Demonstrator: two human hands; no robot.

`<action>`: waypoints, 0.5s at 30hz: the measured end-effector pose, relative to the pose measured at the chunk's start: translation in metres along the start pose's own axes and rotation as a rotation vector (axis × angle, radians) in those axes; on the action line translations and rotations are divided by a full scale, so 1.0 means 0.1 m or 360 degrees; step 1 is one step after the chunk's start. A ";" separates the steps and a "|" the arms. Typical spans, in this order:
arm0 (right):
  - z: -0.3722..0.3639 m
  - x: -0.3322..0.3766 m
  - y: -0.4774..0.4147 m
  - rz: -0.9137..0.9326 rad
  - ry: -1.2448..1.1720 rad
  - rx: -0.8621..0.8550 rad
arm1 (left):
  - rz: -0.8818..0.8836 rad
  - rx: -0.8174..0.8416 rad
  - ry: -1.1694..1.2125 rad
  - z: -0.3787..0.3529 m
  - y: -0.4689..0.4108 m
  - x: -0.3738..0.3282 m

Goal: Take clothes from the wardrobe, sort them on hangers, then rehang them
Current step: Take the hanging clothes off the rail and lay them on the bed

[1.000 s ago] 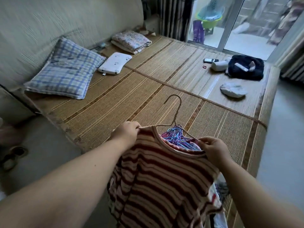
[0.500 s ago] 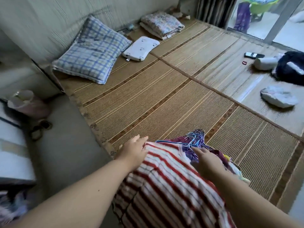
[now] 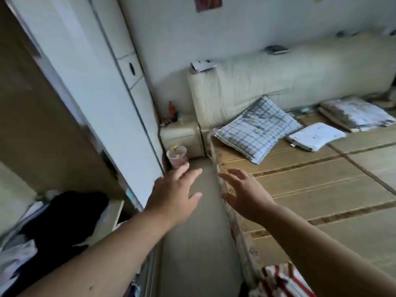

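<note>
Both grips are wide, fingers spread, holding nothing. The left grip (image 3: 173, 196) and right grip (image 3: 246, 196) hang over the floor (image 3: 199, 243) between wardrobe (image 3: 85, 93) and bed (image 3: 321, 189). The clothes (image 3: 60, 221) lie heaped in the open wardrobe, near-left of the left grip, the nearer one. The heap shows no clear long axis or heading. The striped shirt (image 3: 285, 281) lies near-right on the bed edge, mostly out of frame.

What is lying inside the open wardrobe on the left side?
A black garment lies among white and pale clothes in the white-doored wardrobe. The left forearm covers the pile's lower edge; what is beneath cannot be seen.
</note>
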State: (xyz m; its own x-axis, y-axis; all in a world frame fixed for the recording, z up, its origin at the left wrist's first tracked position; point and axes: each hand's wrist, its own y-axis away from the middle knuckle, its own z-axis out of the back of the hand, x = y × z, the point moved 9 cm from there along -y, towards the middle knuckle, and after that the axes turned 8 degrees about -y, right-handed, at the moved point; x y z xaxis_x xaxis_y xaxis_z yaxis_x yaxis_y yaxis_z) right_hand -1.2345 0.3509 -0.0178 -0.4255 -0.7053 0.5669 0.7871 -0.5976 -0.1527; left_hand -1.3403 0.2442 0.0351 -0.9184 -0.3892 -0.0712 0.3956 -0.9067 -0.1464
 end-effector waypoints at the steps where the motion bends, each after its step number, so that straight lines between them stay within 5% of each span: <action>1: -0.01 0.36 -0.17 0.0106 -0.0024 -0.0025 | 0.0072 -0.0090 -0.0025 0.28 0.09 0.28; 8: -0.27 2.72 -0.80 0.0724 -0.0194 -0.0060 | 0.0535 -0.0580 -0.0371 1.92 1.05 1.80; 15: -0.12 4.71 -0.90 0.1294 -0.0370 -0.0128 | 0.0683 -0.0917 -0.0701 3.17 1.76 2.30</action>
State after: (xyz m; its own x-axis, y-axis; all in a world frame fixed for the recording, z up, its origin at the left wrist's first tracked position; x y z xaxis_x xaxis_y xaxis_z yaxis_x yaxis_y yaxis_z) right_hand -1.5109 0.0677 0.2536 0.3685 -0.8361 0.4064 0.7705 0.0301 -0.6367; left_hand -1.4845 -0.0562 0.3054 -0.5593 -0.8173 0.1383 0.5430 -0.4874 -0.6838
